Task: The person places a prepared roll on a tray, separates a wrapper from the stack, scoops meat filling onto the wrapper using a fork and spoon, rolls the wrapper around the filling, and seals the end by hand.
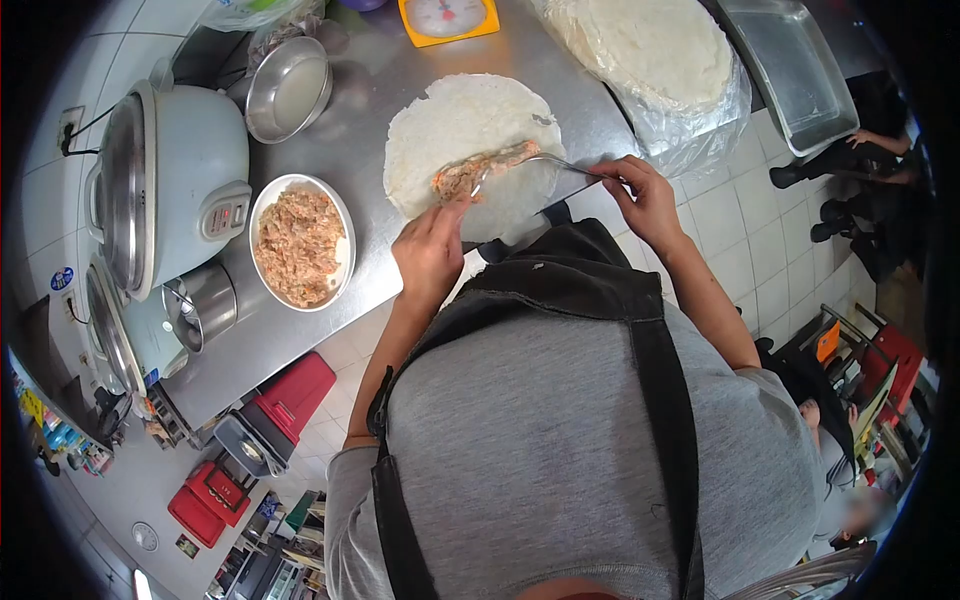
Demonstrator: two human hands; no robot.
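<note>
The camera looks down from the head; hands [432,245] near.

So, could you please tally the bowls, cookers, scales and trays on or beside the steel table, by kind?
Bowls: 2 (white bowl, steel bowl)
Cookers: 2 (larger cooker, smaller cooker)
Scales: 1 (yellow scale)
Trays: 1 (metal tray)
Total: 6

I left out the purple item, cut off at the top edge.
</note>
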